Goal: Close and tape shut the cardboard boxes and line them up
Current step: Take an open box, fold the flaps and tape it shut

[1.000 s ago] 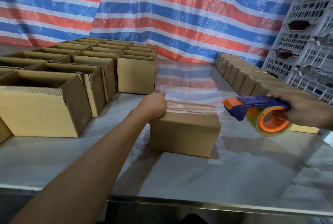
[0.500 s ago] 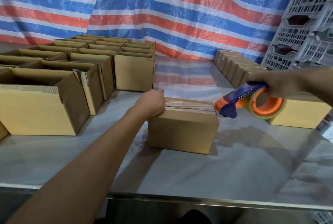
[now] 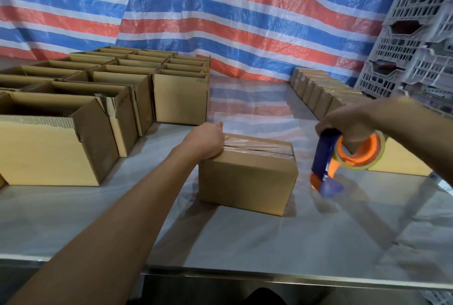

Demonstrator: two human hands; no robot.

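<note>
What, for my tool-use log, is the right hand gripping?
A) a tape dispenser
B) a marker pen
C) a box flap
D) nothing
A: the right hand grips the blue-and-orange tape dispenser, held apart from the taped box.

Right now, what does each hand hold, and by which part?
The right hand grips the tape dispenser by its blue handle. The left hand grips the taped box at the left end of its top.
</note>
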